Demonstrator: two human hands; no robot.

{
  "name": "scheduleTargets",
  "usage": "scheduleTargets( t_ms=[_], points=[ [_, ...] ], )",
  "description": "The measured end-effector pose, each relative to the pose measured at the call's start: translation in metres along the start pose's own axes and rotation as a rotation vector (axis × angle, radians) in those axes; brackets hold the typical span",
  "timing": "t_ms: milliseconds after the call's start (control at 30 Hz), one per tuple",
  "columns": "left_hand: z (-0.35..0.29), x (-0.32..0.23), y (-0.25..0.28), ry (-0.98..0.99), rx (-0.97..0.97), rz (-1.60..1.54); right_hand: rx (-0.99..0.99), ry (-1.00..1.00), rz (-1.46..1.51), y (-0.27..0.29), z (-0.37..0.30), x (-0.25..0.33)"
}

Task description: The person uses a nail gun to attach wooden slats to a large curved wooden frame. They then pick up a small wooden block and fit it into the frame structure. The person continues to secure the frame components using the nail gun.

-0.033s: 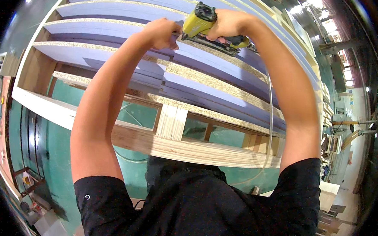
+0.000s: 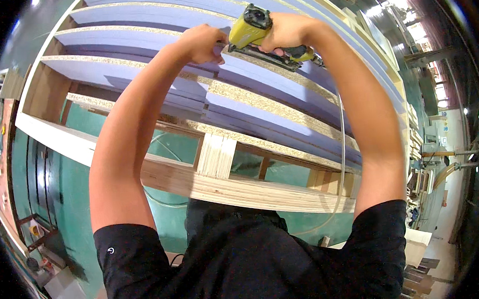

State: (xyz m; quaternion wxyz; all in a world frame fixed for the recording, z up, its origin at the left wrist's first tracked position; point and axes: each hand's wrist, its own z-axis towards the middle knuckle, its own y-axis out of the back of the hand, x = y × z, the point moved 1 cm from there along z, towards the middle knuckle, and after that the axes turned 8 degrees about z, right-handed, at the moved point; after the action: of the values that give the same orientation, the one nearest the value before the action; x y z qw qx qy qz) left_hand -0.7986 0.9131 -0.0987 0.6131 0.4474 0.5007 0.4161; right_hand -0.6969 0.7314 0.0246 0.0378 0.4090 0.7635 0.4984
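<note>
My right hand (image 2: pixel 290 30) is wrapped round the handle of a yellow-green and black nail gun (image 2: pixel 248 29). The gun's nose points left and down at a chipboard-edged strip (image 2: pixel 253 94) region of the slatted frame, close to my left hand. My left hand (image 2: pixel 201 44) is curled, with thumb and fingertips bent toward a board edge beside the gun's nose; what they pinch, if anything, is hidden. Under both hands run several long purple-faced boards (image 2: pixel 270 112) set on edge inside a pale wooden frame (image 2: pixel 49 132). A thin air hose (image 2: pixel 342 138) hangs from behind the gun.
A layered plywood rail (image 2: pixel 241 191) crosses in front of my body, joined by a short plywood block (image 2: pixel 216 155). The green floor (image 2: pixel 74 196) shows through the frame's gaps. At far left stands a brown-topped bench (image 2: pixel 4 156); wood pieces (image 2: pixel 418 243) lie at right.
The nail gun and my right hand have shifted very slightly left. My left hand keeps nearly the same place and curl.
</note>
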Motion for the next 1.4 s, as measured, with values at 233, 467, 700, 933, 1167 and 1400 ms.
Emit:
scheduleTargets(
  t_ms=[233, 467, 700, 933, 1167, 1400],
  points=[
    [0.014, -0.002, 0.0, 0.048, 0.13, 0.073, 0.068, -0.099, 0.016, 0.006, -0.069, -0.091],
    [0.058, -0.102, -0.018, -0.112, 0.148, 0.156, -0.075, -0.199, 0.235, -0.009, -0.191, -0.248],
    [0.12, -0.257, -0.056, -0.156, 0.146, 0.167, -0.105, -0.245, 0.223, -0.021, -0.285, -0.333],
    [0.148, -0.335, -0.074, -0.084, 0.115, 0.101, -0.08, -0.123, 0.08, -0.033, -0.318, -0.383],
    [0.157, -0.35, -0.083, -0.105, 0.165, 0.184, -0.145, -0.175, 0.211, -0.017, -0.326, -0.373],
    [0.157, -0.347, -0.088, -0.135, 0.114, 0.188, -0.091, -0.201, 0.114, -0.007, -0.308, -0.357]
  ],
)
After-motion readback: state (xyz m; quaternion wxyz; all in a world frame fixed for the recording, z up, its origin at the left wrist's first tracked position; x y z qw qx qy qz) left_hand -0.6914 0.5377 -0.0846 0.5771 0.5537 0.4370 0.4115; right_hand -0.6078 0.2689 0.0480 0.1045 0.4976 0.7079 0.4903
